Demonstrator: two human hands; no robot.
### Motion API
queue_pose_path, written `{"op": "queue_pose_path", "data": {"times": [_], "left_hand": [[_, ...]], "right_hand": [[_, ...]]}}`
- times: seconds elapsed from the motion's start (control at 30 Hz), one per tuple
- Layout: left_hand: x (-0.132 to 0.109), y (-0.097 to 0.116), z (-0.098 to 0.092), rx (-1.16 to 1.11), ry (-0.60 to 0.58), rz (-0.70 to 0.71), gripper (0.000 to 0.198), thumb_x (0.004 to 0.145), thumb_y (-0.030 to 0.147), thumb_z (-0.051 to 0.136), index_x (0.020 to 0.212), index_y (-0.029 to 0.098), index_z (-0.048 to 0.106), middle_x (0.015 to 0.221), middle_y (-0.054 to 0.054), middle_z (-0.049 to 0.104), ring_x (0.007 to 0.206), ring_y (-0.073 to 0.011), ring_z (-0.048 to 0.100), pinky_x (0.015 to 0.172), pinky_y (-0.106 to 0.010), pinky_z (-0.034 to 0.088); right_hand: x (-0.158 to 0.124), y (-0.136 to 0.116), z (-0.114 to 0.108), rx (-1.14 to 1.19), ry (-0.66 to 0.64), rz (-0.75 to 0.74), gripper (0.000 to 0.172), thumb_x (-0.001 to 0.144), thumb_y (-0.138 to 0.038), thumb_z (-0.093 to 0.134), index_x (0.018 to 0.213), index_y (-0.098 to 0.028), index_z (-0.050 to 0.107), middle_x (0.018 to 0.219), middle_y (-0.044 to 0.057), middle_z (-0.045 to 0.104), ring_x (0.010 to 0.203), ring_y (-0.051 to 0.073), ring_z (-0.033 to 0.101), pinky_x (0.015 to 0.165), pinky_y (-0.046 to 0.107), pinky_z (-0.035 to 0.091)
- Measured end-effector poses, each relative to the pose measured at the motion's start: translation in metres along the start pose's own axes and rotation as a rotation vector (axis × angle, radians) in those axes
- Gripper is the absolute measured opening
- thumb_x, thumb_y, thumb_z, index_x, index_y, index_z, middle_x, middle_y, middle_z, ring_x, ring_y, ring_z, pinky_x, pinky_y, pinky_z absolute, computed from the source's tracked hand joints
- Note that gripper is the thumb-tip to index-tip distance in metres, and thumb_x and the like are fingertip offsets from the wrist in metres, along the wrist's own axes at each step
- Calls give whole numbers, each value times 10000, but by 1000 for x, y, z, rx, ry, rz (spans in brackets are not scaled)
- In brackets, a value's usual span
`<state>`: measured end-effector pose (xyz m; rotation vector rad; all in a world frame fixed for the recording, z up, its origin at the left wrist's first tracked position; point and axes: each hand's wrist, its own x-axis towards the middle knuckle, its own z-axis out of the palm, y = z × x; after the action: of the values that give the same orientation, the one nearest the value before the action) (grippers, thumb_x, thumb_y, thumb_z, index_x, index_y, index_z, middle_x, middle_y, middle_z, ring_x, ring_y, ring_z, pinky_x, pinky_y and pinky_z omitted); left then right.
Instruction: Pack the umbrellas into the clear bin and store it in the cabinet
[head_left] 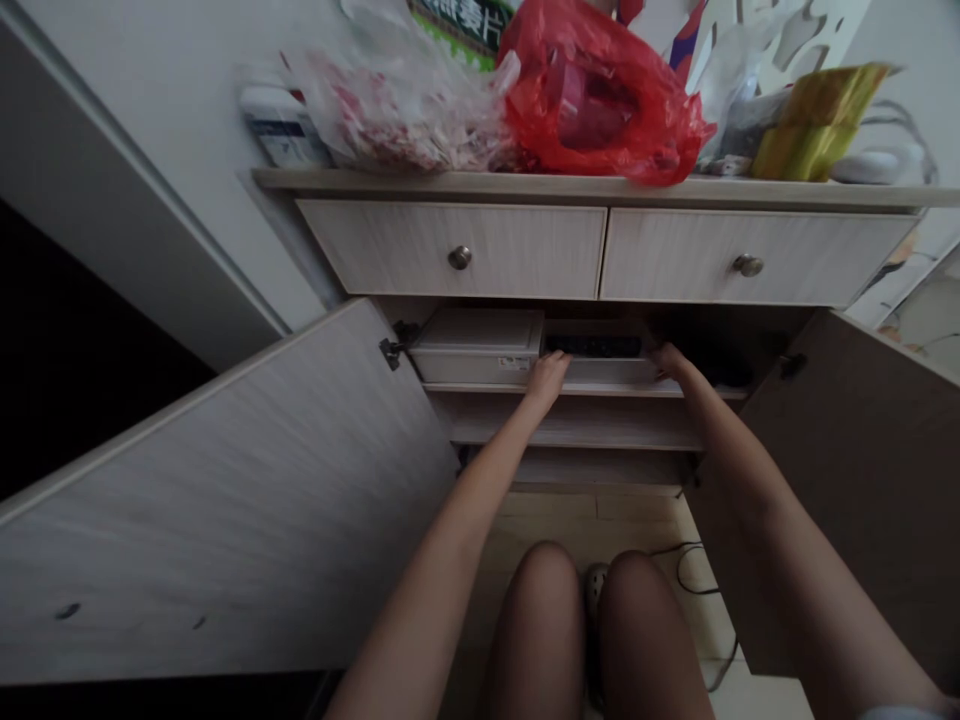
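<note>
Inside the open cabinet, a low white box [609, 371] sits on the upper shelf with a long black object like a remote control [596, 346] on or in it. My left hand [550, 374] grips the box's front left corner, fingers bent over the edge. At its right end my right hand [668, 361] closes on the side, with the fingertips partly hidden. A lidded white storage box [480, 346] stands just left of my left hand. Dark items [712, 350] lie in shadow beyond my right hand.
Two cabinet doors, left [225, 500] and right [832, 470], stand open around my arms. Above are two closed drawers [472, 250]. A red plastic bag [600, 100], a clear bag [420, 110] and a gold packet [817, 125] sit on top. A black cable [697, 590] lies on the floor.
</note>
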<state>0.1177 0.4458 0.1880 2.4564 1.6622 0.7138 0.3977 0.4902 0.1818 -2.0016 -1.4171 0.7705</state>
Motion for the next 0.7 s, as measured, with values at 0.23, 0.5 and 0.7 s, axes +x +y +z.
{"op": "queue_pose_path", "data": {"times": [0.23, 0.5, 0.7], "left_hand": [[-5, 3, -12, -38, 29, 22, 383, 924, 81, 427, 1138, 186, 727, 1132, -126, 699, 1081, -236, 632, 973, -362, 466], [-84, 10, -22, -624, 430, -348, 475, 935, 429, 545, 1338, 178, 557, 1417, -163, 534, 1352, -249, 447, 1145, -419, 326], [-155, 50, -25, -1554, -41, -700, 637, 903, 695, 387, 1433, 341, 401, 1401, -128, 548, 1116, -293, 645, 924, -529, 508]], "right_hand": [[-12, -12, -11, -28, 58, -7, 438, 820, -359, 645, 1120, -41, 673, 964, 214, 691, 819, 336, 720, 665, 456, 613], [-90, 38, -43, 151, 115, -99, 284, 777, -259, 609, 992, -101, 705, 870, 132, 706, 703, 231, 680, 512, 306, 583], [-164, 74, -48, 245, -14, -154, 309, 783, -368, 597, 986, -170, 718, 835, 62, 714, 645, 204, 664, 458, 275, 557]]}}
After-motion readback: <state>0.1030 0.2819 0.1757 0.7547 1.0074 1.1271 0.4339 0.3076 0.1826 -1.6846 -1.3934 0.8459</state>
